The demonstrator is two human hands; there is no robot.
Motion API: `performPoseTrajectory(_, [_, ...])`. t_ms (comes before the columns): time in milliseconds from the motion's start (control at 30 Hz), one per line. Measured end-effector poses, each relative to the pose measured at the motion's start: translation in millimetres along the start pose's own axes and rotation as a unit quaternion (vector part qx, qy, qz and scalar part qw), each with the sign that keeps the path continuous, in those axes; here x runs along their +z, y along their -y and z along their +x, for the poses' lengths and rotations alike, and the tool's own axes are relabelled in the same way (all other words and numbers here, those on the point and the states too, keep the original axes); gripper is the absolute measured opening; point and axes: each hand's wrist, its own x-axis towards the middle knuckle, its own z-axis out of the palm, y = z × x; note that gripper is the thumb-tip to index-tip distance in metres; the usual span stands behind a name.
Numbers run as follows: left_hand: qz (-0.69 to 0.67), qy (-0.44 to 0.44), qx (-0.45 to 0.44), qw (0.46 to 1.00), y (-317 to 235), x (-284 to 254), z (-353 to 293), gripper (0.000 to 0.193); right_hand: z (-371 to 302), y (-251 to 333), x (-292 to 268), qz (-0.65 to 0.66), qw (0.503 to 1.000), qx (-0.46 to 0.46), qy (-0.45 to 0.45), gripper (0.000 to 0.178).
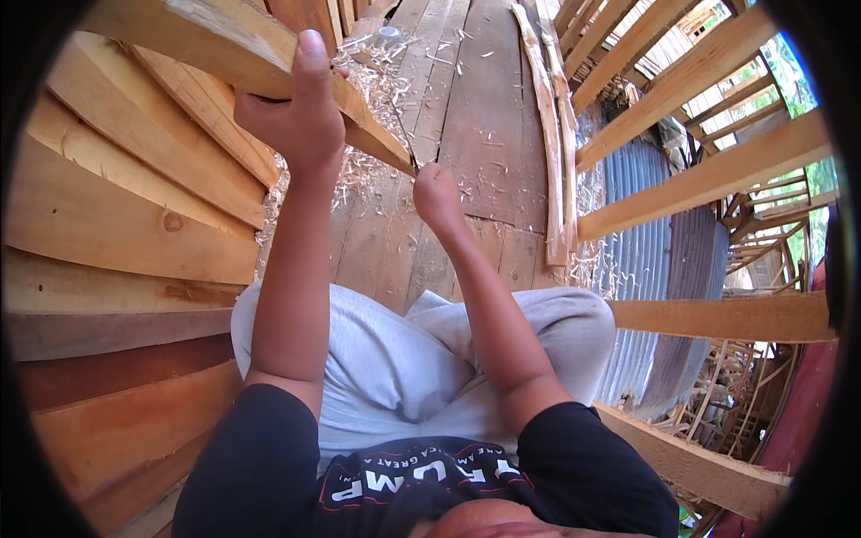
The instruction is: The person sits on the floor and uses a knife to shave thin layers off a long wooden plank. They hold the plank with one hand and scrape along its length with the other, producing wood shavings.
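A long wooden plank (pixel 211 40) slants from the upper left down toward the middle. My left hand (pixel 300 121) is wrapped round it, thumb up over its edge. At the plank's lower end, my right hand (pixel 438 195) is closed in a fist on a thin dark tool (pixel 404 130). This slender tool runs up and away from the fist, close along the plank's right side. Its handle is hidden in my fingers, and its exact kind cannot be made out.
Wood shavings (pixel 359 184) litter the board floor (pixel 484 117). Two long pale strips (pixel 554 134) lie to the right. Beyond them stand wooden slats (pixel 708 175) with gaps and corrugated metal sheets (pixel 641 251). Stacked boards (pixel 134 215) fill the left side. My crossed legs (pixel 395 350) are close below.
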Motion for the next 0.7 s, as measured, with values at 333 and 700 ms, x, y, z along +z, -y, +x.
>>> performPoseTrajectory(333, [0.010, 0.008, -0.007, 1.000, 0.7, 0.9, 2.0, 0.031, -1.6, 7.6, -4.2, 0.006, 1.000, 0.011, 0.012, 0.055])
performPoseTrajectory(700, [0.002, 0.003, -0.029, 1.000, 2.3, -6.9, 2.3, 0.027, -6.2, 9.6, -7.5, -0.061, 0.997, -0.019, 0.037, 0.051])
